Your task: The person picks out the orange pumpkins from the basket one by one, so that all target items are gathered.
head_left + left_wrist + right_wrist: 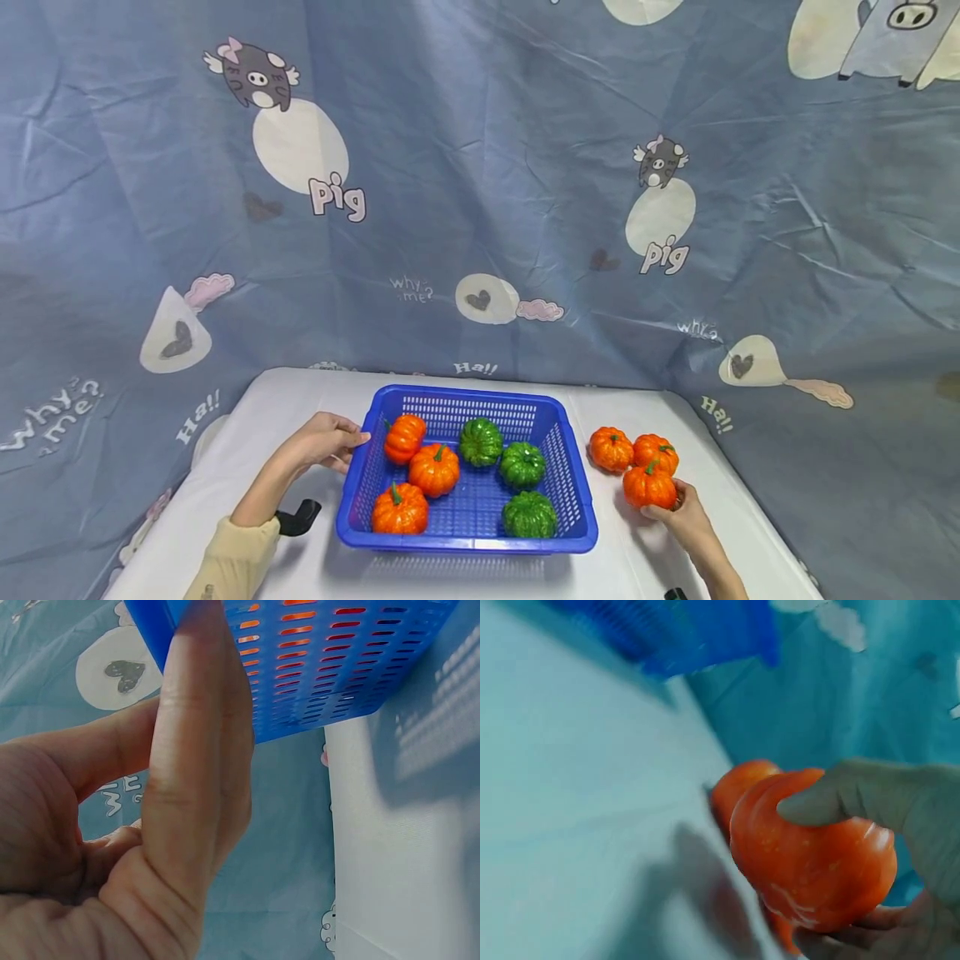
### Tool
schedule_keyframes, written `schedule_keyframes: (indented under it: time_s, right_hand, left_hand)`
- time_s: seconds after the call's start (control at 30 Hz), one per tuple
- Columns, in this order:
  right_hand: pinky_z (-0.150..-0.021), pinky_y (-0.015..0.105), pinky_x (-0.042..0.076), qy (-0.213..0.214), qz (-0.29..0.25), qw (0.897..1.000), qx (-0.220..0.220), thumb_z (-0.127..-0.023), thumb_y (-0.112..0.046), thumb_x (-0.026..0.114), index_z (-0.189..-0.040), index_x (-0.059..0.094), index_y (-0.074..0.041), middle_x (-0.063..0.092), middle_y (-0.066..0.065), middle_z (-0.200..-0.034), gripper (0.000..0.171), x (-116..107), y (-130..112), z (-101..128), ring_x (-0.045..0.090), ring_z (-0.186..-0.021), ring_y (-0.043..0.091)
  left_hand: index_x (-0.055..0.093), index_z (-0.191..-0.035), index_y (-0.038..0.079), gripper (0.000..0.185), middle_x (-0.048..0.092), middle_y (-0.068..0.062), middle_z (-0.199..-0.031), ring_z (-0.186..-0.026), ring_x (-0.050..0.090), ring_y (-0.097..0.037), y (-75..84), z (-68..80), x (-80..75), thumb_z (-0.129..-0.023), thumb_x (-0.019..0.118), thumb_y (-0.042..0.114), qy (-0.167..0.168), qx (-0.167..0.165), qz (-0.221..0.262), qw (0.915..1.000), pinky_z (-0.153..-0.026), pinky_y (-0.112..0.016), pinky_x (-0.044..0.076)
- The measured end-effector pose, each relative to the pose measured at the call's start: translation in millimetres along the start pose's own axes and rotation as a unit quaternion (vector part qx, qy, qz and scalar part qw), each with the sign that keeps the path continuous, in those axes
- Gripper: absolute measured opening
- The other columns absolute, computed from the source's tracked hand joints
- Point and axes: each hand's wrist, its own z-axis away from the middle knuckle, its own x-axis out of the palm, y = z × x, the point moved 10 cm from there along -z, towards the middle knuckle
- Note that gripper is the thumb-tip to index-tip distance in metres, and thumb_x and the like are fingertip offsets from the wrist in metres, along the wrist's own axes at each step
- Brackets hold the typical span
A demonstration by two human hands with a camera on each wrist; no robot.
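Right now my right hand [684, 515] curls around an orange toy pumpkin [649, 487], thumb and fingers wrapped about its ribbed sides; it sits at the near right of the white table [300, 558], to the right of the blue basket [468, 542] and apart from it. From the right wrist view my thumb [840, 799] lies across the top of that pumpkin while my fingers cup it from below, and a second orange one peeks out just behind it. Two more orange pumpkins [610, 448] rest on the table just beyond the one I hold, close together, and the nearer of them [657, 451] seems to touch it. My left hand [327, 440] rests against the basket's left wall near its far corner, the fingers fairly straight and laid along the blue rim; the left wrist view shows my fingers [196, 750] pressed flat against the slotted plastic, holding nothing inside the palm. Inside the basket, three orange pumpkins [433, 469] lie along the left half and three green pumpkins [522, 464] along the right half, each stem up or slightly tilted. A small black object [298, 517] lies on the table beside my left forearm, whose sleeve [234, 558] is pale yellow. Behind the table hangs a blue-grey cloth [480, 208] printed with cartoon pigs, hearts and the word "pig".
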Motion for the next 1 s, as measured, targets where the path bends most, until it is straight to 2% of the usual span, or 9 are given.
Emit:
schedule_keyframes:
  time_s: [0.1, 0.3, 0.43, 0.53, 0.67, 0.8, 0.9, 1.0]
  right_hand:
    - [-0.114, 0.065, 0.019, 0.014, 0.036, 0.999, 0.015, -0.082, -0.023, 0.074, -0.143, 0.011, 0.017, 0.019, 0.042, -0.146, 0.096, 0.3, 10.8, -5.8, 0.021, -0.135, 0.055]
    - [-0.111, 0.063, 0.028, 0.031, 0.087, 0.996, -0.003, -0.078, -0.028, 0.077, -0.142, 0.019, 0.016, 0.03, 0.041, -0.142, 0.097, 2.9, 16.4, -15.9, 0.032, -0.132, 0.054]
    - [-0.112, 0.063, 0.027, 0.028, 0.087, 0.996, 0.001, -0.079, -0.031, 0.078, -0.141, 0.017, 0.018, 0.029, 0.042, -0.142, 0.1, 5.0, 15.9, -17.5, 0.031, -0.132, 0.054]
    - [-0.113, 0.063, 0.023, 0.023, 0.085, 0.996, 0.012, -0.079, -0.038, 0.077, -0.142, 0.012, 0.019, 0.021, 0.043, -0.145, 0.107, 4.3, 10.1, -12.1, 0.025, -0.134, 0.055]
    - [-0.113, 0.064, 0.023, 0.033, 0.097, 0.995, -0.017, -0.082, -0.032, 0.075, -0.143, 0.008, 0.02, 0.016, 0.044, -0.146, 0.104, -1.6, -16.6, 0.6, 0.02, -0.136, 0.056]
    - [-0.113, 0.061, 0.025, 0.057, 0.103, 0.991, -0.061, -0.085, -0.018, 0.071, -0.144, 0.015, 0.016, 0.023, 0.039, -0.146, 0.088, -5.8, -56.0, 14.9, 0.024, -0.136, 0.053]
    - [-0.115, 0.057, 0.027, 0.057, 0.072, 0.991, -0.099, -0.085, -0.011, 0.07, -0.144, 0.022, 0.012, 0.03, 0.034, -0.147, 0.079, 1.3, -86.8, 23.7, 0.029, -0.137, 0.048]
    - [-0.115, 0.055, 0.029, 0.038, 0.041, 0.987, -0.148, -0.083, -0.004, 0.07, -0.142, 0.03, 0.01, 0.037, 0.032, -0.144, 0.073, 18.4, -118.8, 31.0, 0.036, -0.135, 0.046]
  left_hand:
    - [0.056, -0.114, -0.014, 0.037, 0.067, -0.013, -0.081, -0.066, 0.068, -0.018, -1.8, 0.0, 0.8, -0.093, 0.063, 0.015, -0.004, 0.001, 0.005, 1.0, -0.062, -0.035, 0.061]
    - [0.058, -0.112, -0.013, 0.034, 0.068, -0.012, -0.08, -0.066, 0.068, -0.018, -3.4, 0.0, 0.7, -0.094, 0.062, 0.015, -0.005, 0.004, 0.012, 0.9999, -0.062, -0.036, 0.061]
    - [0.058, -0.112, -0.013, 0.035, 0.068, -0.012, -0.081, -0.066, 0.068, -0.018, -2.3, 0.1, 0.8, -0.094, 0.062, 0.016, -0.007, 0.006, 0.008, 0.9999, -0.062, -0.035, 0.061]
    - [0.056, -0.115, -0.014, 0.039, 0.068, -0.012, -0.082, -0.066, 0.069, -0.018, -1.4, 0.7, 1.2, -0.093, 0.063, 0.017, -0.008, 0.005, 0.003, 0.9999, -0.061, -0.035, 0.061]
    - [0.054, -0.117, -0.015, 0.04, 0.069, -0.013, -0.083, -0.066, 0.069, -0.018, -0.1, 1.1, 1.3, -0.093, 0.062, 0.017, -0.007, 0.004, 0.002, 1.0, -0.062, -0.036, 0.061]
    - [0.055, -0.118, -0.014, 0.039, 0.068, -0.014, -0.083, -0.067, 0.069, -0.019, 0.0, -0.6, 1.3, -0.094, 0.062, 0.016, -0.004, 0.002, 0.004, 1.0, -0.062, -0.036, 0.061]
    - [0.056, -0.117, -0.014, 0.039, 0.069, -0.013, -0.083, -0.067, 0.07, -0.019, -0.4, -1.2, 1.0, -0.093, 0.063, 0.016, 0.001, 0.0, 0.004, 1.0, -0.062, -0.035, 0.061]
    - [0.055, -0.117, -0.015, 0.04, 0.069, -0.013, -0.083, -0.067, 0.069, -0.019, 0.0, -0.6, 1.3, -0.093, 0.062, 0.016, -0.001, 0.005, -0.001, 1.0, -0.062, -0.035, 0.061]
